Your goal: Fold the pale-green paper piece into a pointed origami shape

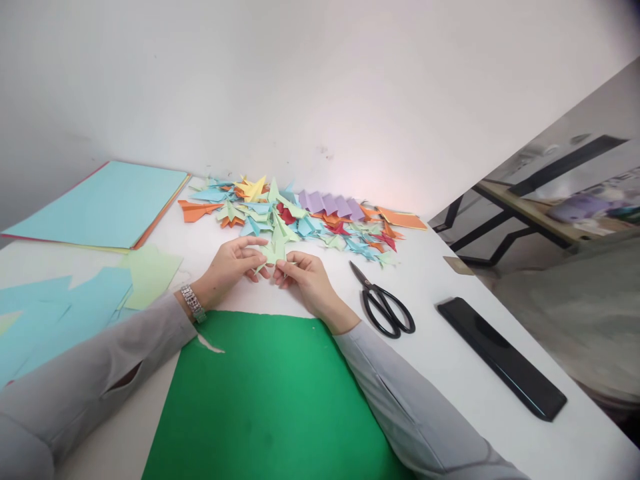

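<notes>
Between my two hands is a small folded piece of light green paper [275,249]. My left hand [234,261] pinches its left side, and a metal watch is on that wrist. My right hand [306,275] grips its lower right edge with thumb and fingers. Just behind the hands lies a heap of small folded paper shapes [260,212] in green, blue, orange, yellow and red, with a purple pleated strip [331,205] on it. A green sheet [270,393] lies flat below my hands, between the forearms.
Black-handled scissors [384,303] lie right of my right hand, and a long black case [501,358] is farther right. Large coloured sheets [110,203] are stacked at the back left. Blue paper pieces [75,313] lie by my left forearm. A wall [300,87] stands behind the table.
</notes>
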